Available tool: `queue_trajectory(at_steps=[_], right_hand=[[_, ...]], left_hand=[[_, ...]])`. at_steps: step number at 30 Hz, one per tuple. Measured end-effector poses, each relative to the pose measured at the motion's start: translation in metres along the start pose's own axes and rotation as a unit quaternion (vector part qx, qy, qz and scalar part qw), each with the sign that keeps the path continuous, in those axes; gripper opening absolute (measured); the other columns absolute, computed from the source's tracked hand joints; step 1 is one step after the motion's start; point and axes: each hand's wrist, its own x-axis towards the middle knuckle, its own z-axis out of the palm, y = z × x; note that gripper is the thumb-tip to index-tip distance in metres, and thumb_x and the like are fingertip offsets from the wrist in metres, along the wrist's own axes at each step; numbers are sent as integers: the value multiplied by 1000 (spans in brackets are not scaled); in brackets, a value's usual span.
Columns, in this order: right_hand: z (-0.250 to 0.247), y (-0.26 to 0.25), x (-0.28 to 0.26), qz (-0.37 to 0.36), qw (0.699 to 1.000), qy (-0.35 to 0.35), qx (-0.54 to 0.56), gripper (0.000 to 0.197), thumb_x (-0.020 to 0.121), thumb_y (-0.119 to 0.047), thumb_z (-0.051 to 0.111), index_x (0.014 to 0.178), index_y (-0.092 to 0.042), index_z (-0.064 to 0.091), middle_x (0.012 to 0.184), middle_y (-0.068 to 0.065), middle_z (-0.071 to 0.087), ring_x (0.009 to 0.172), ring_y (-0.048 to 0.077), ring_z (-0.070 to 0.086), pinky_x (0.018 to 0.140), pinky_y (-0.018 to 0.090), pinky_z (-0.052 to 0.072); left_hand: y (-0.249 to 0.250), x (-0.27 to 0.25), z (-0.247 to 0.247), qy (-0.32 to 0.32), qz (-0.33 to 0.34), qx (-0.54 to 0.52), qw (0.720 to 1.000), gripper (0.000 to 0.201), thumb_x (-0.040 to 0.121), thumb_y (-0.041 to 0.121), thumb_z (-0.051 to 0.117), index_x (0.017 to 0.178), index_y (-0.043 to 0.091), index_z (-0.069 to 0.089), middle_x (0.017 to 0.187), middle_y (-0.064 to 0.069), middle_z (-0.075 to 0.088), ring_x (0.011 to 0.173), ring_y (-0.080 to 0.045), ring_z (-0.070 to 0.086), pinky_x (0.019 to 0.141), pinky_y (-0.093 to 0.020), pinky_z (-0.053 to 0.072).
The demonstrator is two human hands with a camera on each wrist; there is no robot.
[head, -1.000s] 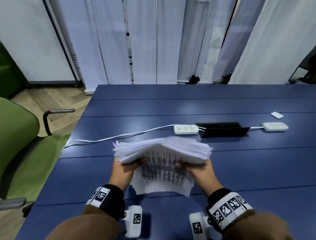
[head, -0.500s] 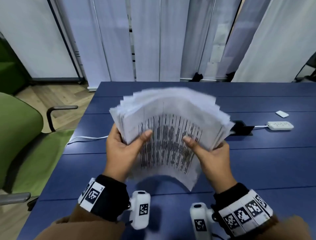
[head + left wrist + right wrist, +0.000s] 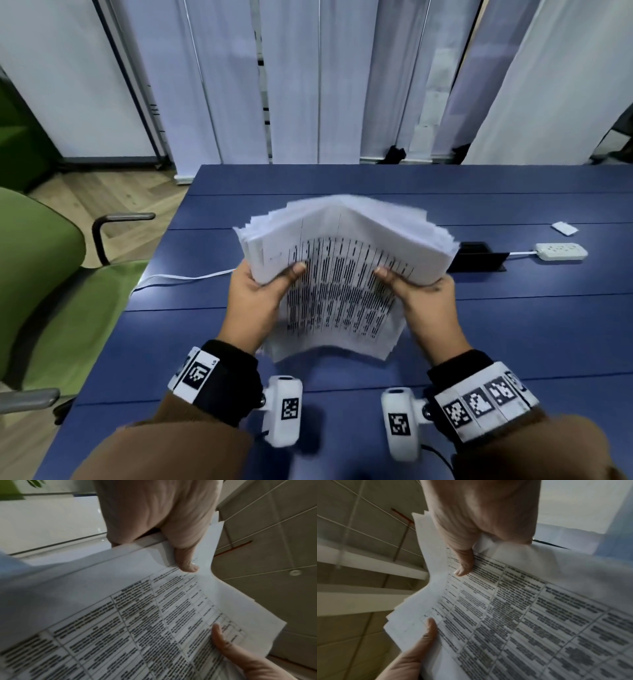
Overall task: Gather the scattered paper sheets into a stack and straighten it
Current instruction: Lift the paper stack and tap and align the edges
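Hands at chest height over the dark blue table (image 3: 513,342). Left hand (image 3: 253,308) grips the left edge of the thick white stack of printed paper sheets (image 3: 342,274), thumb on the top page, other fingers hidden beneath. Right hand (image 3: 424,308) grips the right edge likewise. Stack is in the air, tilted toward the person, bowed upward, edges uneven. Both forearms run forward, roughly parallel.
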Motion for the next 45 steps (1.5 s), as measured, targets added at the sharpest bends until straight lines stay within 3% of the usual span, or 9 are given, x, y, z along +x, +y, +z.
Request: queue_trajectory(at_steps=[6, 11, 13, 16, 19, 27, 33, 36, 45], right_hand=[[-2, -12, 0, -48, 999, -4, -21, 46, 64, -8, 82, 107, -7, 66, 96, -1, 76, 92, 13, 71, 81, 25, 56], [-41, 42, -3, 85, 992, -67, -70, 87, 35, -24, 95, 113, -11, 59, 104, 0, 74, 96, 9, 69, 78, 21, 55], [-45, 62, -5, 125, 988, -67, -60, 75, 45, -17, 95, 110, 2, 61, 100, 7, 75, 90, 12, 70, 78, 25, 56], [-38, 72, -4, 108, 992, -37, -45, 32, 74, 20, 66, 104, 13, 59, 88, 18, 70, 74, 12, 70, 77, 36, 55], [-13, 39, 1, 78, 997, -24, -7, 42, 61, 3, 78, 101, -2, 67, 84, 6, 75, 80, 15, 71, 68, 26, 57], [16, -33, -7, -54, 998, -32, 22, 42, 67, -16, 75, 107, -9, 66, 97, 2, 75, 95, 18, 70, 85, 29, 56], [-34, 33, -12, 52, 993, -92, -50, 80, 39, -28, 95, 110, -15, 61, 102, -6, 74, 95, 7, 68, 80, 20, 54], [-41, 50, -14, 103, 982, -138, -81, 62, 46, -19, 94, 102, -10, 69, 101, 2, 75, 96, 14, 70, 88, 34, 56], [12, 10, -11, 11, 1000, 0, -13, 21, 76, 0, 73, 93, -11, 68, 83, -5, 76, 80, 9, 72, 73, 22, 58]], left_hand=[[10, 0, -7, -20, 32, -13, 999, 57, 70, 6, 81, 121, -3, 56, 110, -9, 72, 100, -15, 69, 78, -20, 54], [-41, -6, -41, -106, -90, -4, 990, 90, 48, 23, 96, 125, 1, 54, 115, -8, 71, 101, -12, 69, 82, -22, 55], [-56, -9, -43, -104, -108, 11, 989, 84, 41, 35, 97, 113, 5, 66, 106, -6, 75, 99, -16, 70, 82, -26, 56], [-59, -7, -31, -51, -74, 19, 996, 46, 49, 15, 94, 91, 10, 76, 95, -8, 76, 87, -16, 71, 79, -28, 55], [-35, 2, -18, 12, -41, 5, 999, 30, 65, 6, 79, 94, 8, 72, 89, -1, 77, 84, -12, 72, 77, -24, 55], [24, 6, -1, 32, 93, -5, 995, 42, 79, 5, 72, 118, -1, 60, 105, -2, 73, 100, -12, 69, 86, -22, 53], [-37, -9, -46, -43, -29, -9, 999, 90, 44, 41, 94, 114, -2, 59, 102, -4, 74, 92, -11, 69, 79, -19, 53], [-57, -17, -50, -59, -77, 1, 995, 87, 34, 45, 96, 105, 3, 66, 94, -1, 76, 88, -9, 71, 76, -18, 54], [-7, -6, 11, 50, 32, -30, 998, 27, 90, 1, 59, 107, 21, 59, 95, 17, 74, 94, 0, 67, 81, -14, 50]])
